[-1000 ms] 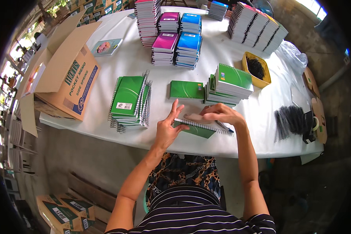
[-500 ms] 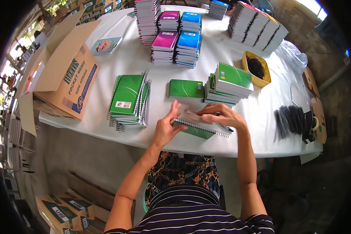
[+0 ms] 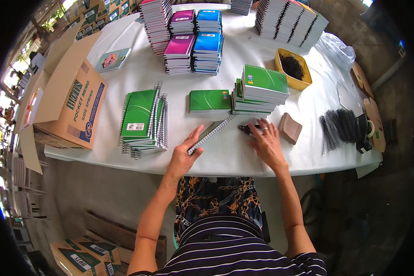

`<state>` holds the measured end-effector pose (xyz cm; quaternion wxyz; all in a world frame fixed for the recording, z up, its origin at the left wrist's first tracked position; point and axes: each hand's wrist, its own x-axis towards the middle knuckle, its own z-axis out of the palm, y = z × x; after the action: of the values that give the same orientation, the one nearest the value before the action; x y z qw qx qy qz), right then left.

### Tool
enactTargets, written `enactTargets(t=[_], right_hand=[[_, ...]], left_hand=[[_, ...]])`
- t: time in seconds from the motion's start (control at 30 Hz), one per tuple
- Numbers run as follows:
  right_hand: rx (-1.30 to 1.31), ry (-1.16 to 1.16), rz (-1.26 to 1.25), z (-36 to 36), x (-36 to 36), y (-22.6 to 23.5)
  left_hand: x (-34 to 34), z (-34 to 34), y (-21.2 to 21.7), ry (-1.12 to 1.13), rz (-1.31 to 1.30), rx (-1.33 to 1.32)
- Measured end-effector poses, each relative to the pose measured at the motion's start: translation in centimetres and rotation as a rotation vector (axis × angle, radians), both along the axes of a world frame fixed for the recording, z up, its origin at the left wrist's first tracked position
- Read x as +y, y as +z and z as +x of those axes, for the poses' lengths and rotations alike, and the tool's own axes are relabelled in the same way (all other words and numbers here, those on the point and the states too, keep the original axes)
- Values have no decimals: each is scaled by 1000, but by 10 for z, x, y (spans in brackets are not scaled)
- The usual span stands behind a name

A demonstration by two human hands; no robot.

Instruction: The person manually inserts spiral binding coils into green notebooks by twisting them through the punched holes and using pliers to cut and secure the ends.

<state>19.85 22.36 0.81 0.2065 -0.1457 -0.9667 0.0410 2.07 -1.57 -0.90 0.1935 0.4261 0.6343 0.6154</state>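
Under left hand (image 3: 185, 156), spiral notebook (image 3: 212, 133).

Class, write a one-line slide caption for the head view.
Left hand tilts a spiral notebook on edge; right hand rests on pliers.

The small dark tool (image 3: 249, 129) lies half-hidden under the right hand (image 3: 267, 145); its kind is unclear.
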Motion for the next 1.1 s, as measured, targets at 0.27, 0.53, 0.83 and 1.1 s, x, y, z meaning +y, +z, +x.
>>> enactTargets(t=[0.27,0.53,0.83,1.1], right_hand=[[192,126,-271,-3,-74,44],[236,287,-224,-14,-109,64],[-395,355,-1507,-20,-81,88],[-84,123,-593,-20,-26,68]], left_hand=[[10,27,37,304,-244,486],[15,36,44,364,-288,653],[10,36,60,459,-218,913],[-33,-30,131,716,-239,1211]])
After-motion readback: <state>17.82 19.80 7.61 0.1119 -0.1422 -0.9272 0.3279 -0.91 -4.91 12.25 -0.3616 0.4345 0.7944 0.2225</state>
